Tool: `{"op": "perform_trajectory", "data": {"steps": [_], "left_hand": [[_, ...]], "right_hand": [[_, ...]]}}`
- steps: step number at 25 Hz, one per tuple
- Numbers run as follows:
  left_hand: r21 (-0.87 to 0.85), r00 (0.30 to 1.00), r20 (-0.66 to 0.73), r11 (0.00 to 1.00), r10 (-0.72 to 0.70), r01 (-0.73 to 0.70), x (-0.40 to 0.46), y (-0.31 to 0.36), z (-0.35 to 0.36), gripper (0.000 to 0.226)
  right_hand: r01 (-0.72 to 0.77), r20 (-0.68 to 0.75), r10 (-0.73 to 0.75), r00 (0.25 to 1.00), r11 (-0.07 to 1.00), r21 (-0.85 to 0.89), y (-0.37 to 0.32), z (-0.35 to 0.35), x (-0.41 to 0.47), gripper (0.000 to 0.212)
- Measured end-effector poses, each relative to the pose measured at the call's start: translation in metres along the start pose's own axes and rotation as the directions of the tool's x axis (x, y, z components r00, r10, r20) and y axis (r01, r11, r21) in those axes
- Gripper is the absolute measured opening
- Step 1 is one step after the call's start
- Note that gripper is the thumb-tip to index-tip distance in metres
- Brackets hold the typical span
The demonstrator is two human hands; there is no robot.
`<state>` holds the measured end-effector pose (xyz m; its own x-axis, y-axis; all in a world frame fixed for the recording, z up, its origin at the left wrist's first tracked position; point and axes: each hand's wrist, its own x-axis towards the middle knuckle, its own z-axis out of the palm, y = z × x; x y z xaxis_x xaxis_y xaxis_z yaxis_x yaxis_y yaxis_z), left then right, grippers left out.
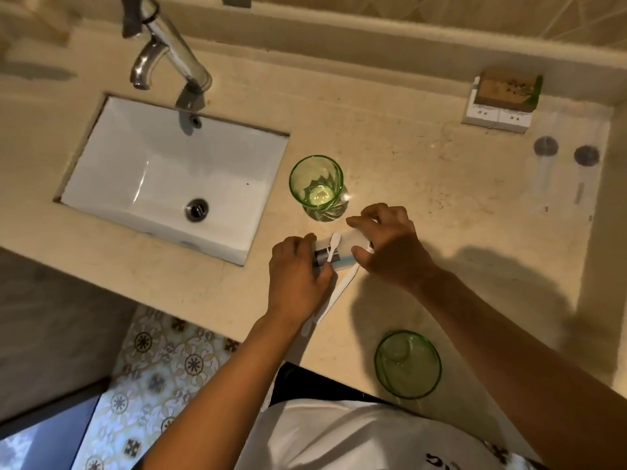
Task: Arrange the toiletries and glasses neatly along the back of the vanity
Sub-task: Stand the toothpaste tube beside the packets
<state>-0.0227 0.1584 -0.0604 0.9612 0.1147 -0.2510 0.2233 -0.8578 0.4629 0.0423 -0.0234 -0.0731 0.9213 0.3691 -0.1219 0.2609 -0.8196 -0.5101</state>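
Observation:
A flat white toiletry packet (346,247) with a grey end and a blue stripe lies on the beige vanity (424,184) just right of the sink. My left hand (298,276) grips its grey end and a white toothbrush (330,249). My right hand (390,245) pinches the packet's right end. A second white toothbrush (342,288) lies slanted under the hands. One green glass (319,188) stands upright just behind the packet. A second green glass (407,362) stands near the front edge, at my right forearm.
The white sink (169,178) and chrome tap (166,52) fill the left. Small white boxes with a brown box on top (502,100) sit at the back right by the raised ledge. Two dark round marks (565,150) lie right of them. The side wall is at far right.

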Motion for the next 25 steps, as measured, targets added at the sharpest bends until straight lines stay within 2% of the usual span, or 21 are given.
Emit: {"op": "perform_trajectory", "data": {"steps": [4,6,10,14,17,20,22,25], "left_hand": [[0.000,0.999,0.016,0.999,-0.049,0.049,-0.003,-0.005,-0.002,0.056],[-0.019,0.998,0.029,0.998,-0.061,0.062,-0.001,-0.009,-0.003,0.057],[-0.144,0.994,0.036,0.984,-0.102,0.107,0.002,-0.015,-0.005,0.043],[-0.163,0.994,0.083,0.983,-0.076,0.089,0.004,-0.021,-0.007,0.032],[-0.236,0.991,0.114,0.967,-0.073,0.099,0.005,-0.016,-0.009,0.033],[-0.349,0.991,0.090,0.928,-0.101,0.126,0.004,-0.007,-0.009,0.033],[-0.452,0.987,0.091,0.877,-0.133,0.160,0.003,0.006,-0.008,0.031],[-0.619,0.971,0.146,0.748,-0.191,0.240,0.002,0.025,-0.006,0.027]], "right_hand": [[0.081,0.162,-0.071,0.984,0.995,-0.059,-0.006,0.004,0.013,0.052],[0.089,0.190,-0.074,0.979,0.993,-0.075,-0.007,0.003,0.018,0.047],[0.180,0.029,-0.178,0.984,0.982,-0.062,-0.001,0.002,0.014,0.022],[0.109,0.022,-0.108,0.994,0.993,-0.040,0.011,-0.001,0.010,0.022],[-0.005,-0.002,0.005,1.000,0.996,0.091,0.014,-0.009,0.011,0.019],[-0.082,0.002,0.083,0.997,0.981,0.174,0.016,-0.016,0.009,0.016],[-0.128,0.023,0.126,0.992,0.965,0.229,0.023,-0.025,0.008,0.013],[-0.279,0.087,0.269,0.959,0.848,0.451,0.032,-0.040,0.006,0.007]]}}
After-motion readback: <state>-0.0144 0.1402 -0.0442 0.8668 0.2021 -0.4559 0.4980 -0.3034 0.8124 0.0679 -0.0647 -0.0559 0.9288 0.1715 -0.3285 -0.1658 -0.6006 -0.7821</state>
